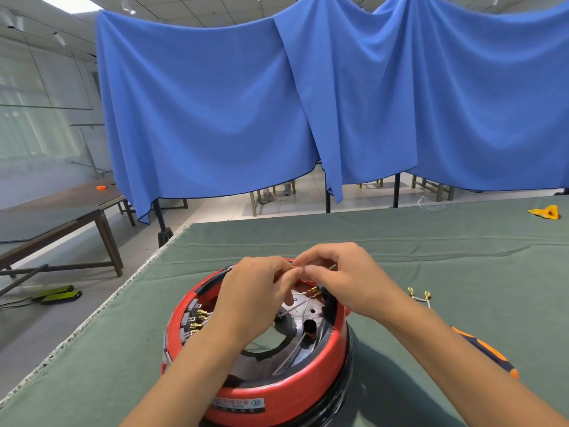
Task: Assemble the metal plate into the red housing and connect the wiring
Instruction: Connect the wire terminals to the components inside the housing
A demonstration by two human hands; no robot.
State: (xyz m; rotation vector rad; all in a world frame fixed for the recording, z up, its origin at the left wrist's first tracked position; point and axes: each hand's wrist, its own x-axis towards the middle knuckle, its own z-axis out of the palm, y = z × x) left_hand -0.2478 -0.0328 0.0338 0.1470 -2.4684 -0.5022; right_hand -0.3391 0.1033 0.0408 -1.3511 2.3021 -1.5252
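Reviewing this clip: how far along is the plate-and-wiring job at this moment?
Done: the metal plate already sits inside the red housing. In hand: the left hand and right hand pinch a brass-tipped wire above it. Left: a spare wire lies unconnected on the green cloth; loose leads show inside.

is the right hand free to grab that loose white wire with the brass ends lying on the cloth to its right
Probably not yet: the right hand is pinching a wire together with the left hand above the red housing. Once it lets go, the loose wire lies unobstructed on the green cloth.
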